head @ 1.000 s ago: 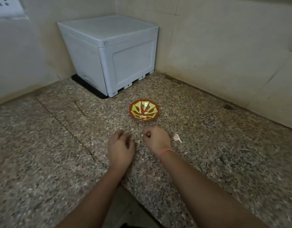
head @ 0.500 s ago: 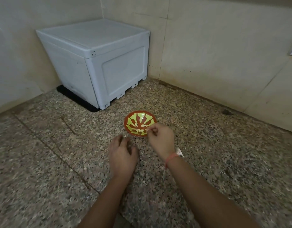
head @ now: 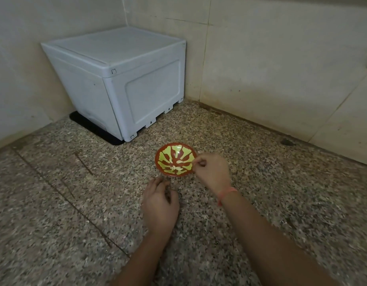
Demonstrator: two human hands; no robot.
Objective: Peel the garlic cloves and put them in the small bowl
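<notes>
Head view: small bowl (head: 176,160), red with yellow-green pattern, sits on speckled stone surface (head: 75,203) near white box (head: 124,79). Right hand (head: 213,172) at bowl's right rim, fingers curled, thumb and forefinger pinched; anything held too small to tell. Left hand (head: 159,203) just short of bowl, palm down, fingers loosely curled; grasp hidden. Pale bits, perhaps garlic cloves (head: 175,167), lie inside bowl.

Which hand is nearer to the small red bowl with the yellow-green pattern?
Right. The right hand is at the right rim of the small red bowl; the left hand lies apart, nearer the person.
</notes>
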